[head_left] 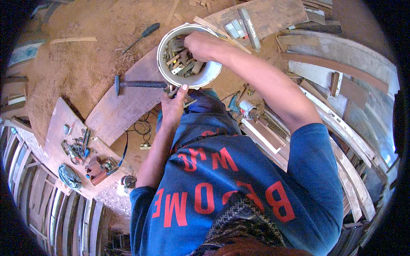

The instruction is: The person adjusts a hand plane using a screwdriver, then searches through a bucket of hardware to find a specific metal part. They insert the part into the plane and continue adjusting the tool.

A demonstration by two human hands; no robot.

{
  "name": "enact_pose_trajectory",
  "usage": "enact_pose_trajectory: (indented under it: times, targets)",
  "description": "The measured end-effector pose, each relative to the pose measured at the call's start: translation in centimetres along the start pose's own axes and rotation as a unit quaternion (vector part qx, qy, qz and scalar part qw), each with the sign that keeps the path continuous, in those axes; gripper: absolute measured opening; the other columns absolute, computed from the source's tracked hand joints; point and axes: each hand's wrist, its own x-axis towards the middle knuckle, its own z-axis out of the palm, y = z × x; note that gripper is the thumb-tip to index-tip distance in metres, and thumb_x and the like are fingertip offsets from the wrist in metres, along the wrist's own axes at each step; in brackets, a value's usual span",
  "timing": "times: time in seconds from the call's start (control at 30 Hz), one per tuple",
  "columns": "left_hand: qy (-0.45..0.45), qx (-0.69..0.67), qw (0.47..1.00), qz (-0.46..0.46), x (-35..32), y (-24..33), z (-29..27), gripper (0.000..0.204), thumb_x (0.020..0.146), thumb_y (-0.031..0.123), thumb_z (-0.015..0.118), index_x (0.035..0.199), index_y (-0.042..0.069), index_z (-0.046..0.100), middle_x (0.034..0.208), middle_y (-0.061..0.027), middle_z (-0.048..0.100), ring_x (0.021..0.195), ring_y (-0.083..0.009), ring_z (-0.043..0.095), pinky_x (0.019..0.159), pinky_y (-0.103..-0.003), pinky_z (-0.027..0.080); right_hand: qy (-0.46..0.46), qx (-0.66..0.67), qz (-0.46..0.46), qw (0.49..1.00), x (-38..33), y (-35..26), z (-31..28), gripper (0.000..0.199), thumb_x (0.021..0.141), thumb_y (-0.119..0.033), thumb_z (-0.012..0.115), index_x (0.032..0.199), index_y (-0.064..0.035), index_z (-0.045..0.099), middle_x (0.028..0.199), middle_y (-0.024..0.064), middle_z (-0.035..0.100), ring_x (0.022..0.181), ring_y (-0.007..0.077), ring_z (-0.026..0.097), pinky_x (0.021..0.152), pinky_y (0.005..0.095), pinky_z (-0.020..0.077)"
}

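Note:
A white bucket holds a jumble of small wood offcuts and metal pieces. My right hand reaches in over its far side, fingers curled among the pieces; whatever they grip is hidden. At the near rim my left hand is closed against the bucket, its thumb up along the wall and the other fingers mostly out of sight. Small metal parts show beside that thumb, too unclear to name. Left of the bucket lies a hammer on a wide board, its handle end close to my left hand.
A dark-handled screwdriver lies on the dusty ground at far left. Hand tools and a brown power tool rest on a board lower left. A small paint can stands right of my legs. Planks are stacked along the right.

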Motion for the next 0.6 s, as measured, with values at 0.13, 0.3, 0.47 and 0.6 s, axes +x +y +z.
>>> enact_pose_trajectory:
  times: [0.13,0.3,0.47,0.6]
  targets:
    - [-0.01,0.001,1.0,0.014,0.2,-0.4,-0.2,0.036,0.089,0.031,0.079,0.106,0.003,0.064,0.088,-0.0012,0.065,0.072,-0.0106,0.056,0.065,-0.028,0.047,-0.041,0.017,-0.028,0.999,-2.3,-0.1,-1.0,0.015,0.079,-0.002,0.062,0.089,-0.0008,0.073,0.09,0.0242,0.07,0.092,0.0429,0.068,0.078,0.0517,0.0525]
    - [0.032,0.055,0.998,0.005,-0.9,1.5,0.5,0.034,0.09,0.03,0.078,0.105,0.002,0.066,0.09,-0.0014,0.065,0.074,-0.0105,0.057,0.067,-0.028,0.047,0.009,0.058,-0.018,0.998,-7.4,-0.2,-3.6,0.016,0.08,-0.001,0.059,0.092,-0.0009,0.07,0.087,0.0251,0.068,0.091,0.0432,0.067,0.08,0.0519,0.0511]
    - [-0.004,0.032,0.999,0.018,0.4,-0.9,-0.5,0.04,0.087,0.033,0.081,0.107,0.002,0.065,0.093,-0.0011,0.065,0.079,-0.0103,0.057,0.071,-0.029,0.049,0.105,0.016,-0.007,0.994,-8.8,0.5,-3.3,0.017,0.082,-0.003,0.058,0.095,0.0005,0.068,0.086,0.024,0.069,0.091,0.0425,0.068,0.079,0.0508,0.0536]
    - [-0.007,0.008,1.0,0.016,1.0,-2.0,-0.7,0.043,0.086,0.034,0.081,0.109,0.002,0.064,0.093,-0.0012,0.065,0.078,-0.0105,0.057,0.071,-0.029,0.049,0.066,-0.031,0.037,0.997,-6.1,-1.0,-2.3,0.019,0.084,-0.005,0.057,0.097,0.001,0.069,0.088,0.0245,0.07,0.09,0.0417,0.07,0.079,0.0494,0.0557]
